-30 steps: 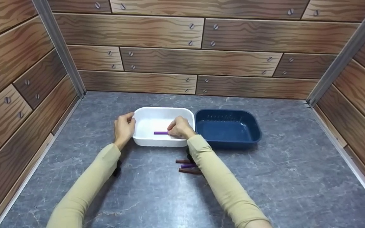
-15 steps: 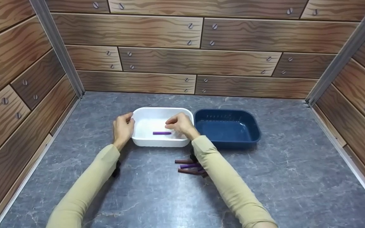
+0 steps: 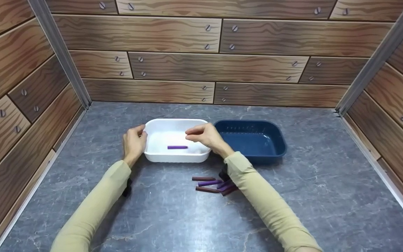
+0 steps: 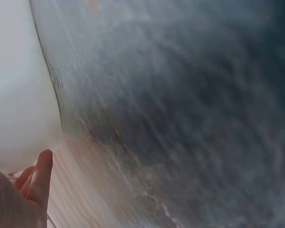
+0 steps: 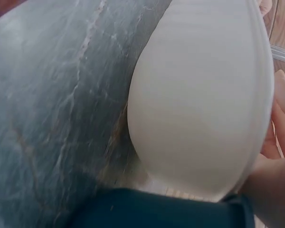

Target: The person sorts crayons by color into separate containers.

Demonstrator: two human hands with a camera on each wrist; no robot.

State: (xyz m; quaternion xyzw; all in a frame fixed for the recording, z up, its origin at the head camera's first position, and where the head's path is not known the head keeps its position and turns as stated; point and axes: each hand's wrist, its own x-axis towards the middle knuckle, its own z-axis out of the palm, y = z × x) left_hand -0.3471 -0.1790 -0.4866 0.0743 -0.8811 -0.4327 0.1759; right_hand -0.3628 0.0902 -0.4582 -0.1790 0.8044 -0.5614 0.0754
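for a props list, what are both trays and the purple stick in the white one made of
White tray: likely plastic, smooth satin, seamless rounded wall. Blue tray: likely plastic, glossy, bright reflections inside. Purple stick: perhaps wax, crayon-shaped; finish unclear.

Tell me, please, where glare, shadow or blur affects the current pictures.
Head view: mostly clear, with glare on the table and a glint inside the blue tray; left wrist: table looks smeared and darkens toward the right, white tray washed out; right wrist: blue tray's near edge looks soft and dark.

Both sleeved forearms point(image 3: 93, 206) forward, left grip point(image 3: 134, 142) in a curve, right grip point(image 3: 206, 135) with fingers point(image 3: 196, 130) nearly straight
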